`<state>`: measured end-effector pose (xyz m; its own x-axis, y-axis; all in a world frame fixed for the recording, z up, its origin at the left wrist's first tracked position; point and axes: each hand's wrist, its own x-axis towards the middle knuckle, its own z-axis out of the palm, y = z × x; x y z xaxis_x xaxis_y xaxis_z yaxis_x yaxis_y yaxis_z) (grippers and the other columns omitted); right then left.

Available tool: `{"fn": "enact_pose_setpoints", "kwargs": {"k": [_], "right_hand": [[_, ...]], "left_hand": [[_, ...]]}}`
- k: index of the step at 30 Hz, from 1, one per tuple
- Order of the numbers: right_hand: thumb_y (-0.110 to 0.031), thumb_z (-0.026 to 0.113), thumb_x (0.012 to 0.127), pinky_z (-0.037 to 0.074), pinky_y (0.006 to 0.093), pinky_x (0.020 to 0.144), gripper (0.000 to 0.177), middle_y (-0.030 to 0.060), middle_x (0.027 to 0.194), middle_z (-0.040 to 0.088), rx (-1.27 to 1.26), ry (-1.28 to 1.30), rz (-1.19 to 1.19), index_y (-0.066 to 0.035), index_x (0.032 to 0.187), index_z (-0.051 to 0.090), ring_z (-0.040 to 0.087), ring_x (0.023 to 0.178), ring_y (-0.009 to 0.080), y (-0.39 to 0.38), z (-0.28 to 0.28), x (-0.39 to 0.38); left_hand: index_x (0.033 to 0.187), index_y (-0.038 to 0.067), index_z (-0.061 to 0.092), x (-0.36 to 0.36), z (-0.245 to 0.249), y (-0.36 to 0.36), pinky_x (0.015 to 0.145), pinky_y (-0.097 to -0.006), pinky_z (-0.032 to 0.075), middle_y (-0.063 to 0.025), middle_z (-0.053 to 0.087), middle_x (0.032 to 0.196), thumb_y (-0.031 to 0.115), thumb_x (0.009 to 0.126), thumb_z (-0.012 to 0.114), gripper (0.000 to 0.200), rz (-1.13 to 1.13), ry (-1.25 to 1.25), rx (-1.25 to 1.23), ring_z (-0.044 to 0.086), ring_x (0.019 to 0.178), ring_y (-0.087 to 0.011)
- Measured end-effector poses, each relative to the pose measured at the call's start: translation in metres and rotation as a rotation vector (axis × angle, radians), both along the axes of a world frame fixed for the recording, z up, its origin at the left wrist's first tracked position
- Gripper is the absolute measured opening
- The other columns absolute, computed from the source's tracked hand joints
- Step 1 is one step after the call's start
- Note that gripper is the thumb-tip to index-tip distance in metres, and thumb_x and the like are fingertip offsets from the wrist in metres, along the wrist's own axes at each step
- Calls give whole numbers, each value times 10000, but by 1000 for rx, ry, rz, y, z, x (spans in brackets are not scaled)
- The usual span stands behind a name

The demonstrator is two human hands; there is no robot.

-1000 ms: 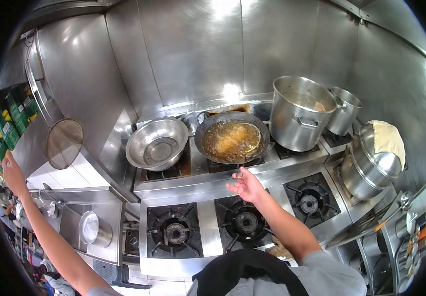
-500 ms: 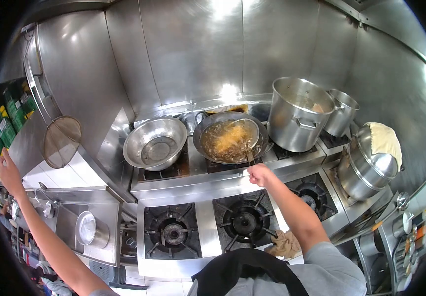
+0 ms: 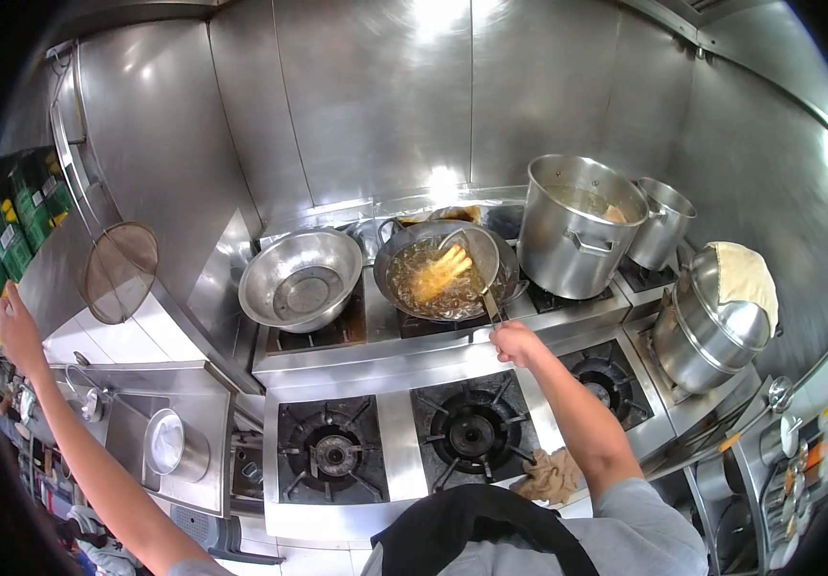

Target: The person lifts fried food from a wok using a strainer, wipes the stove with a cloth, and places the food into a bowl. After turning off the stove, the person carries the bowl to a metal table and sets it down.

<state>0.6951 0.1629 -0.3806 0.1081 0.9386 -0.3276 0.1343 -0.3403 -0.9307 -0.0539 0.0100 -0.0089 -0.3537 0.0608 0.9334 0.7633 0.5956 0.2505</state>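
Note:
My right hand (image 3: 517, 344) is closed round the handle of a metal skimmer (image 3: 482, 248), whose round head is tilted at the right side of a dark wok (image 3: 382, 273). Bubbling oil (image 3: 454, 305) fills the wok's bottom, and a clump of golden strips of frying food (image 3: 441, 275) lies in it, left of the skimmer's head. Far to the left, my left hand (image 3: 19, 331) is raised with its fingers partly bent and apart. Nothing shows in it. A long-handled mesh strainer (image 3: 121, 272) hangs to the right of that hand.
A wide metal bowl (image 3: 259, 288) sits left of the wok. On the right stand a large stockpot (image 3: 567, 240), a smaller pot (image 3: 657, 240) and a lidded pot (image 3: 697, 331) draped with a cloth (image 3: 746, 278). Burners (image 3: 337, 456) line the front. A metal container (image 3: 177, 446) stands by the sink.
The skimmer's head has tilted up and shifted slightly right, and my right hand has moved a little right with it. The food strips now lie together on the left. My left hand stays raised.

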Motion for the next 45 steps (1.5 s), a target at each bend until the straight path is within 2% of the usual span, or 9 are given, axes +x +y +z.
{"fn": "enact_pose_setpoints", "kwargs": {"k": [7,9,11,17,25,32,39,41,45], "right_hand": [[36,488,723,260,286,346,58,89,632,435,-7,273,-62,20,678,455,413,482,153,6,6,-5],[41,487,721,262,285,348,64,89,630,433,-28,284,-68,19,674,451,409,478,154,9,11,-6],[46,486,719,263,284,349,70,89,627,432,-51,295,-71,18,669,446,405,473,155,13,13,-7],[56,492,728,270,275,361,87,66,586,403,-96,389,-45,7,673,447,376,462,135,16,16,-8],[30,518,745,308,233,387,43,38,641,419,-205,768,0,3,758,487,377,470,115,4,24,-13],[17,517,741,324,228,400,102,49,692,454,-227,801,59,13,837,485,384,482,115,-3,19,-14],[23,522,742,325,249,398,50,59,699,464,-134,721,15,12,779,491,394,482,123,-14,34,-17],[25,524,745,322,254,396,42,61,688,462,-119,720,15,9,764,490,395,478,128,-12,36,-18],[14,530,758,315,231,414,29,18,631,414,-93,650,-4,-3,751,508,361,483,108,1,37,-22]], "left_hand": [[1106,62,560,4,1,-1,800,-422,403,-188,600,990,557,863,359,587,-70,6,52,541,961,-373],[1104,60,560,10,2,-2,801,-420,404,-187,601,985,560,861,361,590,-29,51,6,542,959,-372],[1082,55,566,15,2,1,786,-420,405,-196,599,956,566,857,366,593,-142,-71,163,548,935,-371],[1054,47,568,12,2,0,778,-416,407,-193,600,929,570,858,368,593,-140,-77,155,550,918,-373],[1057,32,564,20,2,-1,780,-419,404,-201,591,948,527,878,374,561,-190,-82,139,538,925,-382],[1076,26,562,15,1,-1,792,-420,403,-204,592,967,538,873,378,581,-184,-16,134,533,946,-386],[1077,30,564,17,1,-2,794,-422,405,-210,596,961,540,874,374,581,-171,-44,117,534,946,-388],[1083,33,563,13,0,-3,794,-422,405,-208,599,965,541,874,373,581,-93,71,48,537,948,-386],[1087,34,561,10,0,-3,795,-418,406,-207,599,975,529,878,372,570,-70,42,38,538,953,-383]]}}
